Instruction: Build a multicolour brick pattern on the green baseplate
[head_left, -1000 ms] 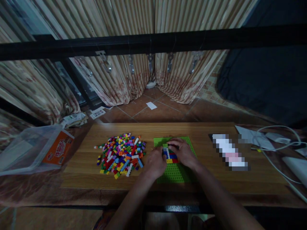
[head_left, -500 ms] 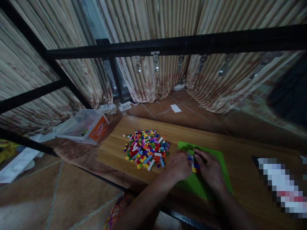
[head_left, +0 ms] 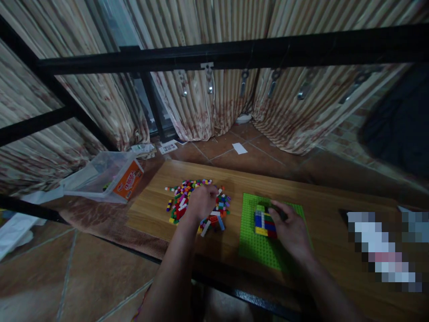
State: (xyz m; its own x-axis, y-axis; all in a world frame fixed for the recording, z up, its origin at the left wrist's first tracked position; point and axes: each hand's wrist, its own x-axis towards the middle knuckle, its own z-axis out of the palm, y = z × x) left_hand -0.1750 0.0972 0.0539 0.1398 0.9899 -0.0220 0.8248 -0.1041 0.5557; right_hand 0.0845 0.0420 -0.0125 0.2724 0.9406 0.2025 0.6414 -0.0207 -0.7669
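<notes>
Head view: the left hand (head_left: 201,201) has left the green baseplate (head_left: 264,243) and now rests on the loose brick pile (head_left: 187,203), fingers curled; whether they grip a brick cannot be told. The right hand (head_left: 291,230) steadies the brick stack (head_left: 264,222) at frame centre, fingers loosely curled against it. The stack's long axis runs toward the frame's top.

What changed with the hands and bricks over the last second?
The left hand left the small brick build and moved left onto the loose brick pile; whether it grips a brick is hidden. The right hand stayed beside the build on the green baseplate. The view also shifted.
</notes>
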